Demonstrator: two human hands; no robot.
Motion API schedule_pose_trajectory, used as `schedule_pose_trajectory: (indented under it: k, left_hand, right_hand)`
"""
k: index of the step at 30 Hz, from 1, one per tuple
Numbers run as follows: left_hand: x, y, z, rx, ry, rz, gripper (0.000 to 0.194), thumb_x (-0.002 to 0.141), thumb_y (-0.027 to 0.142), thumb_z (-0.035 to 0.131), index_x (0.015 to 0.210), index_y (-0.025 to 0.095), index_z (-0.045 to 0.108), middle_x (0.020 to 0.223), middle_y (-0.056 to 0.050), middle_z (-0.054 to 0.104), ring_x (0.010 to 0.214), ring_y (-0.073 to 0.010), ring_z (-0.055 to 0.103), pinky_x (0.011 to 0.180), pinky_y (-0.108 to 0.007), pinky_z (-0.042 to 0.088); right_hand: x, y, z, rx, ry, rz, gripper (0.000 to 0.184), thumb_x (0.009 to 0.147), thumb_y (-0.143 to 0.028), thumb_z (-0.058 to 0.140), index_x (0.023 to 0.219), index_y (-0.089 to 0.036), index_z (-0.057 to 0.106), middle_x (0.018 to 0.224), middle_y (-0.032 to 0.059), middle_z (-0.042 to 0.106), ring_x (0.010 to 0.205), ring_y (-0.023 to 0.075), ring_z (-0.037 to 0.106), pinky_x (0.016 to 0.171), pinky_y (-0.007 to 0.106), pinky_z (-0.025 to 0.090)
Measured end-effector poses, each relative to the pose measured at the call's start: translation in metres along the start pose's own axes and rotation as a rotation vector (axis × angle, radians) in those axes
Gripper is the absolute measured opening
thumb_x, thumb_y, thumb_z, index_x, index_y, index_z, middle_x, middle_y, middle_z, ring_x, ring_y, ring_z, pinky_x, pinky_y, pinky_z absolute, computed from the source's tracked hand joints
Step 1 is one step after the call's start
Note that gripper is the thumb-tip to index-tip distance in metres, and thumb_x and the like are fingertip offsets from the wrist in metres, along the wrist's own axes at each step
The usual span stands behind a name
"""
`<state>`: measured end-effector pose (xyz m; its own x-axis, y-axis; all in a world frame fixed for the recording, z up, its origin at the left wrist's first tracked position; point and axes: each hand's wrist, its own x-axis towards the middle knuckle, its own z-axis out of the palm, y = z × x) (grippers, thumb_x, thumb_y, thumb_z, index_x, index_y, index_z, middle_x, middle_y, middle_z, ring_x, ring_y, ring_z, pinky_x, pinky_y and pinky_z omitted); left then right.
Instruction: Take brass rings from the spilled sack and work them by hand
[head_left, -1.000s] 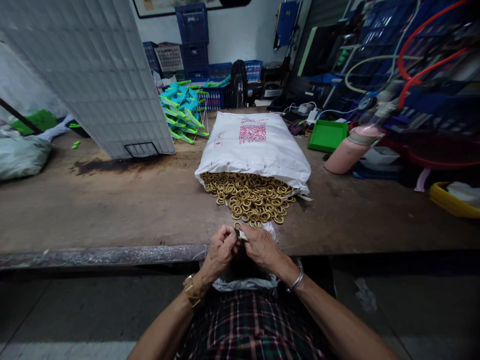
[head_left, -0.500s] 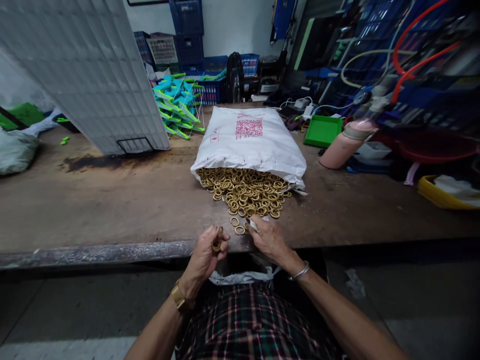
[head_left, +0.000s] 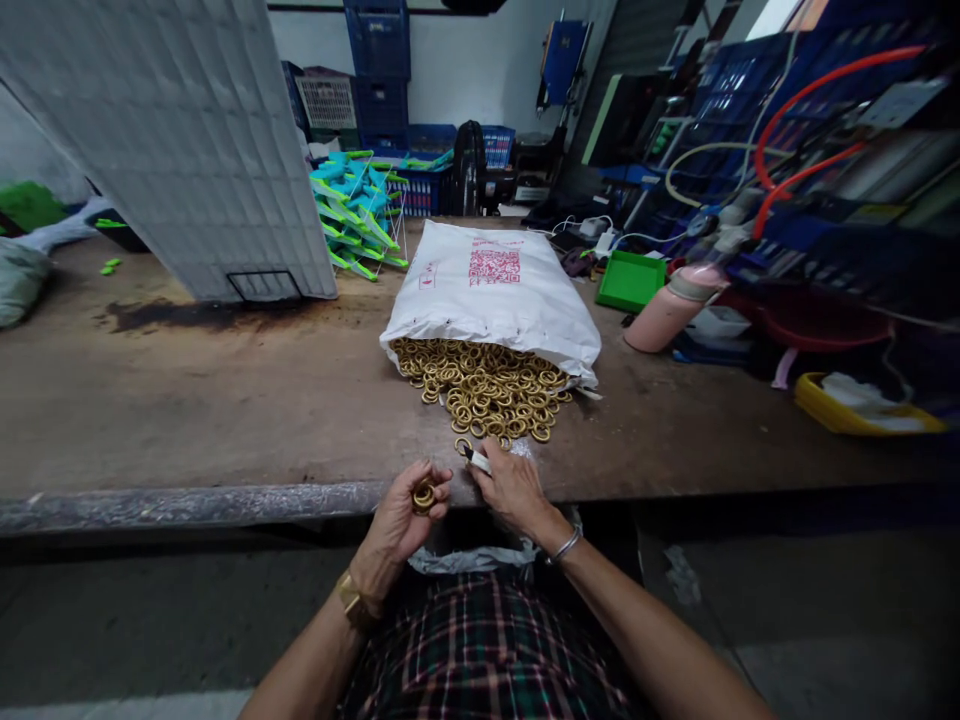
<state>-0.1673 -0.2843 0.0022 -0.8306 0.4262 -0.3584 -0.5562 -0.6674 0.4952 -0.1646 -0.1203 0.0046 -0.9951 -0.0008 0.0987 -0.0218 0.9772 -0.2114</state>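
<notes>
My left hand (head_left: 409,505) is just off the table's front edge, its fingers curled around several brass-coloured rings (head_left: 424,497). My right hand (head_left: 514,490) grips a slim white tool with a dark tip (head_left: 478,460); its exact kind is unclear. That tip is at a loose ring (head_left: 460,443) near the table edge, and I cannot tell whether it touches. Just beyond, a pile of the same rings (head_left: 495,400) spills from the mouth of a white sack (head_left: 442,270) with red print, which lies on the table.
On the brown table (head_left: 225,410), a tall pale ribbed panel (head_left: 225,170) stands left, beside a turquoise-and-green stack (head_left: 356,215). To the right are a green tray (head_left: 630,280), a pink bottle (head_left: 664,315) and a yellow basket (head_left: 862,410). Pale plastic (head_left: 472,558) hangs at my lap.
My right hand has shifted left, bringing the tool's tip to a loose ring. My left hand has turned, showing more of its held rings. The view has swung slightly.
</notes>
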Motion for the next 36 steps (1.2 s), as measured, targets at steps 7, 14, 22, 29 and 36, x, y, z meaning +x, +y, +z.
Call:
schedule_pose_trajectory:
  k: [7,14,22,29,36]
  left_hand:
    - [0.002,-0.011,0.014,0.322,0.025,0.03,0.035,0.062,0.034,0.071,0.084,0.015,0.052,0.063,0.002,0.054,0.049,-0.0056,0.046,0.037,-0.013,0.028]
    - [0.005,-0.023,0.016,0.63,-0.03,0.127,0.034,0.071,0.048,0.06,0.078,0.016,0.053,0.053,0.006,0.046,0.042,-0.0044,0.036,0.038,-0.015,0.025]
    - [0.0,-0.021,0.021,0.895,0.026,0.479,0.027,0.075,0.04,0.056,0.07,0.014,0.059,0.054,0.004,0.05,0.05,-0.0071,0.041,0.051,-0.02,0.034]
    - [-0.001,-0.02,0.016,0.727,-0.027,0.153,0.035,0.074,0.05,0.057,0.08,0.016,0.054,0.057,0.004,0.05,0.043,-0.0052,0.04,0.039,-0.017,0.026]
    - [-0.003,-0.019,0.02,0.576,-0.071,0.084,0.035,0.072,0.048,0.061,0.078,0.015,0.051,0.057,0.005,0.047,0.043,-0.0029,0.038,0.038,-0.014,0.025]
  right_hand:
    - [-0.011,0.012,0.003,0.197,0.06,-0.086,0.011,0.083,-0.023,0.043,0.091,-0.02,0.049,0.074,0.0027,0.062,0.067,0.0172,0.058,0.059,0.024,0.032]
    - [-0.016,0.007,-0.007,0.493,0.087,-0.159,0.017,0.085,-0.034,0.04,0.084,-0.02,0.048,0.066,-0.0004,0.051,0.059,0.0142,0.049,0.057,0.024,0.033]
    - [-0.008,-0.002,-0.006,0.974,-0.152,0.082,0.035,0.084,-0.044,0.038,0.06,-0.019,0.044,0.048,-0.006,0.04,0.046,0.0088,0.037,0.049,0.021,0.031]
    - [-0.004,-0.004,-0.012,0.934,-0.097,0.034,0.028,0.08,-0.039,0.043,0.06,-0.019,0.044,0.053,-0.005,0.043,0.052,0.0094,0.039,0.052,0.022,0.032]
    - [0.0,-0.001,-0.012,0.927,-0.075,0.015,0.026,0.082,-0.036,0.039,0.064,-0.019,0.047,0.056,-0.0032,0.048,0.055,0.0109,0.045,0.055,0.022,0.035]
